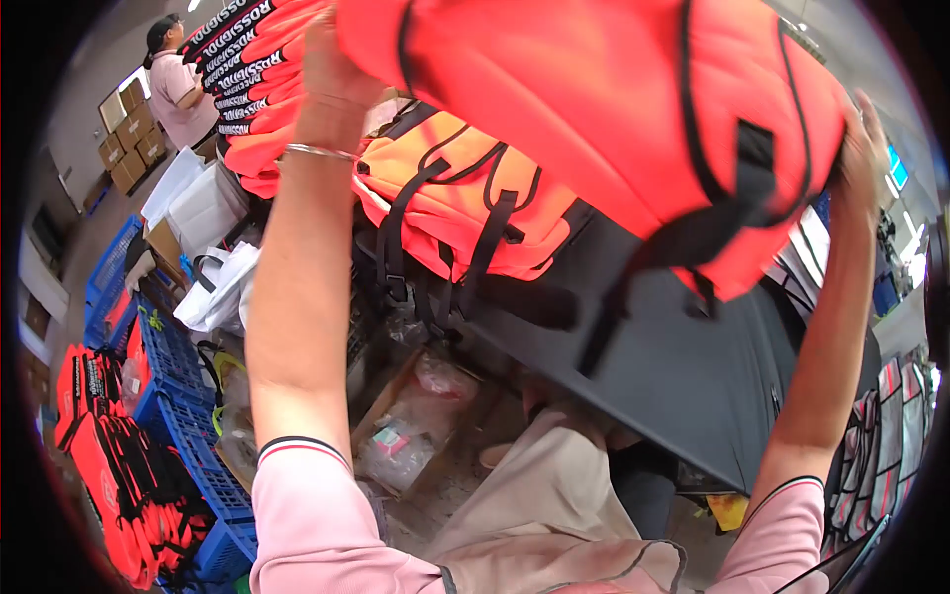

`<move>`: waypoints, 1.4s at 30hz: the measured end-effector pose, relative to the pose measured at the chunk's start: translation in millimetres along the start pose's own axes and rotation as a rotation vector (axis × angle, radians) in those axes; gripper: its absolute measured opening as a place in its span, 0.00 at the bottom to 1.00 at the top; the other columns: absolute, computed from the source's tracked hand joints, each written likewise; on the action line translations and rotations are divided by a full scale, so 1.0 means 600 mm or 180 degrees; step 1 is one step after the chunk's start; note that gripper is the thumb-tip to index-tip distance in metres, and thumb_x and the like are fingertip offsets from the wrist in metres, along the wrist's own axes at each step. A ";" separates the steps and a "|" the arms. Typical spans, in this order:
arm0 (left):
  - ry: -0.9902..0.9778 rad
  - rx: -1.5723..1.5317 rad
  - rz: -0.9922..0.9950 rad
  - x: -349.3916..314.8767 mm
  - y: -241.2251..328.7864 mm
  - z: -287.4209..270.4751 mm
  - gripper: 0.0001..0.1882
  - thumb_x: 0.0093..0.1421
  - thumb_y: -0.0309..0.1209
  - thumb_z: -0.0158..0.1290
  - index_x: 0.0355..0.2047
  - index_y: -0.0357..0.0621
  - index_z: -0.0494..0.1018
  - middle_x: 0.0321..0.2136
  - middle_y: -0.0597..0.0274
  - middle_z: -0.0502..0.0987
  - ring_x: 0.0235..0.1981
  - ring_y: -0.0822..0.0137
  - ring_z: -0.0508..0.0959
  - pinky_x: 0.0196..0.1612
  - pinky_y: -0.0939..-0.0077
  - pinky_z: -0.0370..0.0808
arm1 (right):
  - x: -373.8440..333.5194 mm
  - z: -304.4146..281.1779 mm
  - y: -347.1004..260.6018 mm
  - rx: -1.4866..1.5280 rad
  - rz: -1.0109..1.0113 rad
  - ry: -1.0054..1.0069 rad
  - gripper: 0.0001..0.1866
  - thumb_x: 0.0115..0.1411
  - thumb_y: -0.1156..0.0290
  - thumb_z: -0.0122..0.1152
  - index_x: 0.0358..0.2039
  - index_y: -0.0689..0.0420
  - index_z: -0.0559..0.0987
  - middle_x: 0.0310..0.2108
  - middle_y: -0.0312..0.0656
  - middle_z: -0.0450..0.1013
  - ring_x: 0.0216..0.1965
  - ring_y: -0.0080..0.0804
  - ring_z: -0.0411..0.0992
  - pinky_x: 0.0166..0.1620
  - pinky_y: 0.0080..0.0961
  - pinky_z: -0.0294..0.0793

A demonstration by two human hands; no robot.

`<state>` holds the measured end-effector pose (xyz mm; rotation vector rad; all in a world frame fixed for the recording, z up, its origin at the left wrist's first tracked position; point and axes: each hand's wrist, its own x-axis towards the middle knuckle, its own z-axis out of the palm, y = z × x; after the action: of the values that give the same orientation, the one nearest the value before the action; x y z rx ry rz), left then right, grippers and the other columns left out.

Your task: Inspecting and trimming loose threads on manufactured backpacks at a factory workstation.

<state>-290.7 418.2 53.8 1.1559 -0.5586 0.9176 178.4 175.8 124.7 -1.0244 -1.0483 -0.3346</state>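
Note:
A big red-orange backpack (584, 109) with black piping and a dangling black strap is held up high in front of me, its top cut off by the frame edge. My left hand (338, 74) grips its left end; the fingers are partly hidden. At the opposite end, my right hand (861, 158) is closed on the side edge, fingers pointing up. Below hangs or lies an orange and coral backpack (475, 198) with black shoulder straps, next to a dark grey tabletop (693, 346). Neither hand touches that second one.
Stacked red-orange pieces with black printed bands (262, 89) rise at far left. Blue crates (203, 465) and red-black parts (119, 485) stand at left. An open carton (396, 436) holds clear plastic bags. Another person (183, 94) stands behind; grey panels (876, 455) hang at right.

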 end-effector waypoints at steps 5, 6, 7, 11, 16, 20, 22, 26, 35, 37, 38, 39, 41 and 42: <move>0.3358 0.2093 0.0361 -0.082 0.014 -0.130 0.19 0.69 0.33 0.40 0.54 0.34 0.69 0.50 0.51 0.76 0.50 0.59 0.78 0.53 0.62 0.78 | -0.112 0.253 0.137 0.0139 0.0685 -0.0558 0.22 0.55 0.66 0.68 0.48 0.62 0.78 0.40 0.45 0.77 0.34 0.28 0.75 0.35 0.24 0.76; 0.3802 0.1511 0.0195 -0.104 -0.004 -0.145 0.20 0.70 0.35 0.41 0.55 0.33 0.68 0.52 0.50 0.75 0.51 0.58 0.77 0.53 0.61 0.78 | -0.162 0.290 0.156 -0.0067 0.0746 -0.0596 0.22 0.55 0.67 0.68 0.49 0.61 0.77 0.40 0.45 0.77 0.33 0.29 0.76 0.31 0.25 0.76; 0.4208 0.1777 0.0332 -0.127 -0.030 -0.159 0.24 0.69 0.41 0.44 0.56 0.34 0.67 0.53 0.50 0.74 0.52 0.57 0.76 0.54 0.60 0.76 | -0.211 0.312 0.172 0.0321 0.1254 -0.1181 0.27 0.56 0.68 0.67 0.55 0.63 0.72 0.42 0.47 0.76 0.33 0.29 0.76 0.32 0.26 0.78; 0.4260 0.3153 -0.0028 -0.209 -0.103 -0.210 0.45 0.55 0.59 0.60 0.62 0.35 0.64 0.58 0.54 0.70 0.53 0.59 0.74 0.61 0.67 0.65 | -0.351 0.354 0.227 0.0189 0.2686 -0.1759 0.39 0.55 0.69 0.66 0.65 0.63 0.61 0.37 0.45 0.77 0.27 0.28 0.76 0.24 0.29 0.77; 0.4449 0.3922 -0.0284 -0.233 -0.086 -0.285 0.39 0.52 0.54 0.64 0.48 0.25 0.75 0.46 0.52 0.78 0.48 0.62 0.73 0.55 0.69 0.66 | -0.356 0.357 0.253 0.0461 0.1894 -0.2158 0.22 0.57 0.68 0.64 0.52 0.61 0.77 0.26 0.39 0.76 0.24 0.23 0.74 0.26 0.24 0.77; 0.4037 0.2234 -0.1203 -0.257 -0.080 -0.324 0.35 0.57 0.50 0.60 0.58 0.40 0.69 0.55 0.54 0.70 0.56 0.59 0.71 0.60 0.56 0.67 | -0.374 0.355 0.233 -0.2120 0.0872 -0.2701 0.15 0.52 0.65 0.60 0.37 0.61 0.79 0.38 0.53 0.77 0.39 0.46 0.77 0.40 0.41 0.77; 0.3958 0.2719 -0.1011 -0.262 -0.088 -0.330 0.35 0.62 0.47 0.57 0.65 0.46 0.63 0.63 0.56 0.63 0.61 0.63 0.67 0.64 0.58 0.64 | -0.380 0.339 0.230 -0.0450 0.1882 -0.1511 0.27 0.49 0.63 0.61 0.48 0.66 0.73 0.37 0.57 0.77 0.42 0.54 0.76 0.46 0.43 0.75; 0.4510 0.2527 -0.0284 -0.284 -0.094 -0.309 0.43 0.64 0.52 0.51 0.70 0.39 0.48 0.66 0.53 0.58 0.65 0.60 0.60 0.67 0.62 0.57 | -0.364 0.228 0.303 0.0573 0.2374 -0.2223 0.32 0.52 0.62 0.60 0.56 0.65 0.72 0.41 0.57 0.77 0.43 0.49 0.77 0.50 0.37 0.75; 0.4668 0.3571 -0.0501 -0.533 -0.212 -0.045 0.21 0.65 0.41 0.43 0.52 0.40 0.60 0.48 0.59 0.68 0.48 0.67 0.67 0.48 0.72 0.62 | -0.169 -0.339 0.609 -0.0162 0.3285 0.2119 0.12 0.59 0.70 0.60 0.36 0.64 0.71 0.21 0.49 0.70 0.14 0.36 0.70 0.13 0.32 0.69; 0.5130 0.3393 -0.0833 -0.609 -0.223 -0.004 0.13 0.63 0.39 0.46 0.40 0.42 0.65 0.36 0.63 0.70 0.36 0.71 0.66 0.37 0.76 0.62 | -0.129 -0.448 0.639 -0.0431 0.3108 0.2340 0.18 0.61 0.64 0.62 0.36 0.67 0.70 0.22 0.50 0.71 0.16 0.38 0.71 0.14 0.35 0.71; 0.5361 0.3294 -0.0982 -0.657 -0.226 0.014 0.11 0.62 0.38 0.48 0.34 0.44 0.67 0.30 0.65 0.70 0.30 0.72 0.66 0.32 0.77 0.62 | -0.114 -0.495 0.650 -0.0416 0.2832 0.2125 0.20 0.62 0.61 0.63 0.37 0.67 0.70 0.22 0.50 0.71 0.16 0.39 0.71 0.15 0.35 0.72; 0.5547 0.3195 -0.1114 -0.708 -0.226 0.030 0.10 0.61 0.37 0.49 0.28 0.45 0.69 0.24 0.67 0.71 0.24 0.74 0.66 0.27 0.79 0.62 | -0.099 -0.529 0.664 -0.0430 0.2686 0.2035 0.22 0.62 0.59 0.64 0.39 0.68 0.71 0.26 0.53 0.72 0.17 0.41 0.72 0.17 0.37 0.75; 0.5347 0.3031 -0.1475 -0.806 -0.223 0.067 0.13 0.61 0.40 0.49 0.34 0.41 0.73 0.27 0.66 0.73 0.24 0.73 0.67 0.26 0.80 0.62 | -0.069 -0.571 0.689 -0.0395 0.2754 0.2006 0.27 0.62 0.55 0.63 0.45 0.69 0.68 0.34 0.57 0.73 0.21 0.45 0.74 0.23 0.41 0.79; 0.5127 0.2808 -0.1791 -0.841 -0.216 0.077 0.18 0.62 0.42 0.49 0.40 0.38 0.76 0.30 0.64 0.75 0.24 0.72 0.67 0.25 0.81 0.63 | -0.061 -0.582 0.699 -0.0318 0.2830 0.2000 0.27 0.63 0.54 0.61 0.46 0.67 0.68 0.33 0.56 0.74 0.22 0.46 0.74 0.23 0.41 0.79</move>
<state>-446.9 197.8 -393.8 0.8291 1.5130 1.2667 633.0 98.2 -170.0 -1.2575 0.0329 0.0369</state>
